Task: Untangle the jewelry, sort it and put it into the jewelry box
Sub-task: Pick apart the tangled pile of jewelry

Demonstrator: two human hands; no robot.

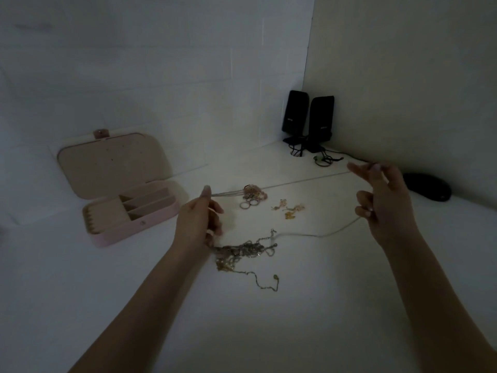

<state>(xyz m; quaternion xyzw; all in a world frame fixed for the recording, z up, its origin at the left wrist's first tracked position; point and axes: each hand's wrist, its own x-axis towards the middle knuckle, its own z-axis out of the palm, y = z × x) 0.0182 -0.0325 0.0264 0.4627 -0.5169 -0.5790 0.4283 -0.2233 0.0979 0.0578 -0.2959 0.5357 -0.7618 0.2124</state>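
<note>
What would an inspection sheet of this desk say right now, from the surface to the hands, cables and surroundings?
Surface: white table, dimly lit.
Job's things: pink jewelry box open at left, nothing seen in its compartments; thin chain stretched between both hands; tangled chains in the middle; rings and earrings beyond them.
Clutter: dark computer mouse at right.
Hands: left hand pinches the thin chain; right hand pinches its other end.
Cables: black speaker cables loose near the corner.
Surroundings: two black speakers in the corner of pale walls.
</note>
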